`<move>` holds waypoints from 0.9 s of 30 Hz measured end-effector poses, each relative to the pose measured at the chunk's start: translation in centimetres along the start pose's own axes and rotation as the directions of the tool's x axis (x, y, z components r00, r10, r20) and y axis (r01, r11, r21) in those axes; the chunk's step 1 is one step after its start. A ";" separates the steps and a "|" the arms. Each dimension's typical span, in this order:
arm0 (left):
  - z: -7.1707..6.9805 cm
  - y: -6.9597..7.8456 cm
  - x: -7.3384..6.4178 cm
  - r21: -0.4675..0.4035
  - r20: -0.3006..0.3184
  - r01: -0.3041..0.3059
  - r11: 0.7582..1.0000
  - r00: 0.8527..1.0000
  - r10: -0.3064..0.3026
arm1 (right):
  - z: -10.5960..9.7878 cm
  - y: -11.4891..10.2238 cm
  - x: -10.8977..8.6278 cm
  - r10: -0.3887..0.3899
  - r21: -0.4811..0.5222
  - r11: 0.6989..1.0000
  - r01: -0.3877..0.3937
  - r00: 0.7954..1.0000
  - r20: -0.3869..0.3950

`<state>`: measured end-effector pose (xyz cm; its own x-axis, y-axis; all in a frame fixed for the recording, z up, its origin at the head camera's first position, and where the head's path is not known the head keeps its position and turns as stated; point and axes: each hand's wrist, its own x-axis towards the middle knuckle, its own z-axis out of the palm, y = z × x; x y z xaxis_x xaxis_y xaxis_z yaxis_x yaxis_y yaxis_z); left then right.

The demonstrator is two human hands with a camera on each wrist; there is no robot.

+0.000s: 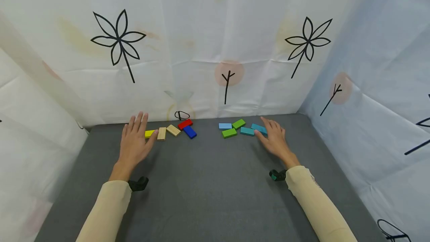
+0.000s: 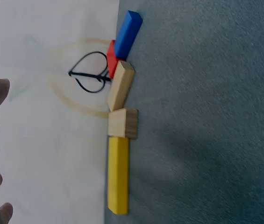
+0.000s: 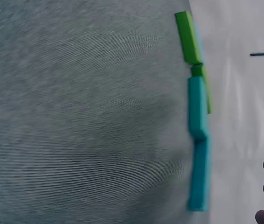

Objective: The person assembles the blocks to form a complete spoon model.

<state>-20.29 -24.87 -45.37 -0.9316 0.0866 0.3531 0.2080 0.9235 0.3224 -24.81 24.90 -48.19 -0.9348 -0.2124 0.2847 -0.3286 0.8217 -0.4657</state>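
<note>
My left hand point(image 1: 133, 146) is spread above the left end of a row of blocks and grips nothing. Nearest to its thumb is a yellow block point(image 1: 149, 134). Beside that lie an upright-turned wooden block point(image 1: 162, 133), a slanted wooden block point(image 1: 173, 130), a red block point(image 1: 185, 124) and a blue block point(image 1: 190, 132). On the other side, my right hand point(image 1: 277, 143) hovers with fingers extended near two teal blocks point(image 1: 247, 131); whether it touches one cannot be told. Left of these lie two green blocks point(image 1: 229, 133) and a light blue block point(image 1: 225, 126).
The blocks lie along the far edge of a grey table point(image 1: 208, 189). Behind it hangs a white cloth point(image 1: 188, 47) with drawn flowers and trees, and similar cloth stands on both sides. A dark device sits on each wrist.
</note>
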 end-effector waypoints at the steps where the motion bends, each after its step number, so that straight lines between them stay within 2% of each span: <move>1: 0.1 -0.3 -0.1 -0.013 0.002 0.005 1.000 1.000 -0.005 | 0.2 0.3 -0.1 0.018 0.018 1.000 -0.018 1.000 0.003; 7: 1.0 -2.2 -0.2 -0.075 0.012 0.035 0.997 0.999 -0.035 | 1.1 2.3 -0.2 0.128 0.121 0.984 -0.129 0.992 0.014; 11: 1.5 -3.4 -0.5 -0.113 0.046 0.092 0.989 0.995 -0.087 | 1.5 3.4 0.0 0.177 0.164 0.970 -0.178 0.984 0.025; 15: 1.9 -4.4 -0.8 -0.134 0.094 0.152 0.979 0.986 -0.141 | 1.8 4.2 0.0 0.212 0.162 0.963 -0.215 0.977 0.033; 19: 2.5 -5.3 -1.0 -0.148 0.131 0.207 0.967 0.973 -0.188 | 2.0 4.5 -0.1 0.215 0.162 0.963 -0.213 0.977 0.009; 27: 3.4 -6.0 -0.9 -0.195 0.193 0.313 0.930 0.941 -0.276 | 3.3 3.4 -0.6 0.197 0.154 0.971 -0.184 0.978 -0.069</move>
<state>-21.75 -29.17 -50.59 -0.9921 -0.1015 0.0738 -0.0398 0.8125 0.5816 -25.82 26.05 -52.65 -0.9697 -0.0098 0.2443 -0.1673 0.7551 -0.6339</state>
